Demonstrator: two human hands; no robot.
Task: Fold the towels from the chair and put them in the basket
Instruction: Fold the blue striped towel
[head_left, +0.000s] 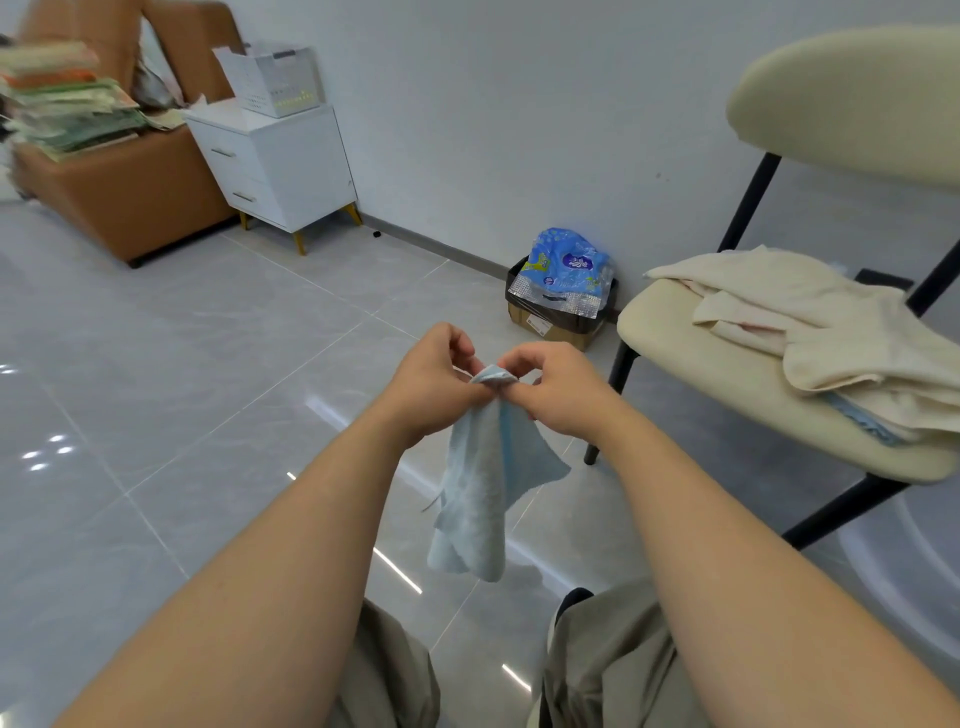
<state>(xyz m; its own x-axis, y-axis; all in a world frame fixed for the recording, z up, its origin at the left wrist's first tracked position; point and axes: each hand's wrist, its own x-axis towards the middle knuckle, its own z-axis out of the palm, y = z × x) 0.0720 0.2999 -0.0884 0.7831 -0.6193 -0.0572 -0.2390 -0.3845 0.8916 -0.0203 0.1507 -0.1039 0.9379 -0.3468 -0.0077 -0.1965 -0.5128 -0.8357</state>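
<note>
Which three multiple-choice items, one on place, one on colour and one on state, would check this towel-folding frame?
1. Where do the cream towels lie? A the floor; B the chair seat; C the white cabinet.
2. What colour is the towel being held? A orange; B green; C light blue.
3. How is that towel held? A hanging, pinched at its top by the left hand and right hand; B spread on the lap; C bundled in one hand.
Answers: 1 B, they are piled on the seat. 2 C, pale blue cloth hangs below the hands. 3 A, both hands' grip meets at its top corner.
</note>
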